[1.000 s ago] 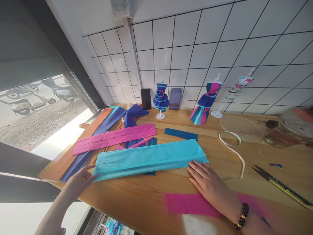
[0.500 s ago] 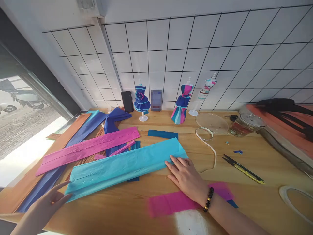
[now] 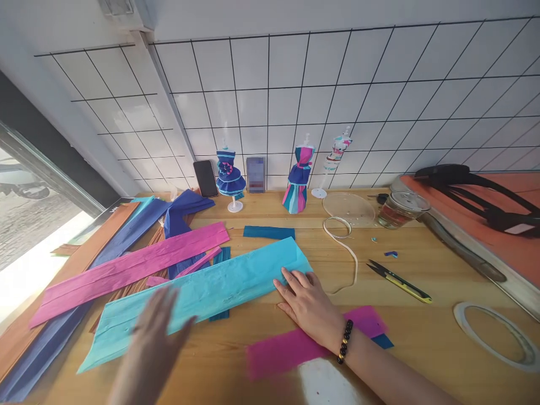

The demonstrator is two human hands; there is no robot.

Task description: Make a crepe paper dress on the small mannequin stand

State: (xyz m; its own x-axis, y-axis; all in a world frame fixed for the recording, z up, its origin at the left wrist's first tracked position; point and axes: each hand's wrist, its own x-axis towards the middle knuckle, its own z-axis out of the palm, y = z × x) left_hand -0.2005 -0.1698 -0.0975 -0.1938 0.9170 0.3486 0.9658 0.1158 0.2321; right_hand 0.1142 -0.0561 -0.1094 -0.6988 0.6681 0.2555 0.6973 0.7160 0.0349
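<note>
A long turquoise paper strip [image 3: 236,275] lies slantwise across the wooden table, its near edge folded. Over its left part is my left hand [image 3: 156,332], blurred by motion, fingers apart with nothing in them; whether it touches the paper cannot be made out. Spread fingers of my right hand [image 3: 310,301] rest flat on the strip's right end, and a beaded bracelet circles that wrist. Beneath the right wrist lies a magenta piece [image 3: 282,349], with a dark blue scrap [image 3: 383,340] by it. A pink strip [image 3: 130,267] lies further left.
Small dressed forms [image 3: 297,180] and a phone [image 3: 206,178] stand along the tiled wall. Yellow-black snips [image 3: 400,281], a cream cord [image 3: 353,259], a glass jar [image 3: 400,211] and a white tape ring [image 3: 464,320] lie right. Blue and brown paper [image 3: 97,236] covers the left side.
My left hand has left the strip's left end and moved right over the paper, letting go of the edge. My right hand stays on the right end. The view has shifted somewhat right.
</note>
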